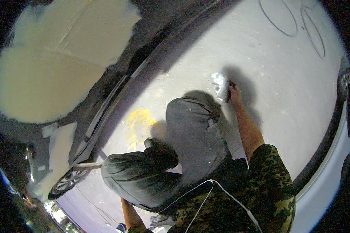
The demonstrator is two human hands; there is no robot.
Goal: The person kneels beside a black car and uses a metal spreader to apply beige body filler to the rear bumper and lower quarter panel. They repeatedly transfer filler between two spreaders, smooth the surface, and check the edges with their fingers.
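Note:
My right hand [235, 95], out over the floor beyond my knees, is closed on a shiny silver tool with a dark grip [220, 86]. Glare hides its exact kind. Only the forearm of my left arm shows at the lower edge; my bent leg [138, 178] covers that hand. Close on my left stands a dark car [144, 23], its side coated with a large beige filler patch [54, 77]. A smaller pale patch [62, 141] lies nearer its wheel [68, 181].
Yellow residue [140, 122] marks the pale floor [276, 116] beside my knees. Thin hoses or cables [295, 27] loop at the far right. Another car [326, 186] stands along the right side. A white cord [229, 196] hangs across my camouflage shirt.

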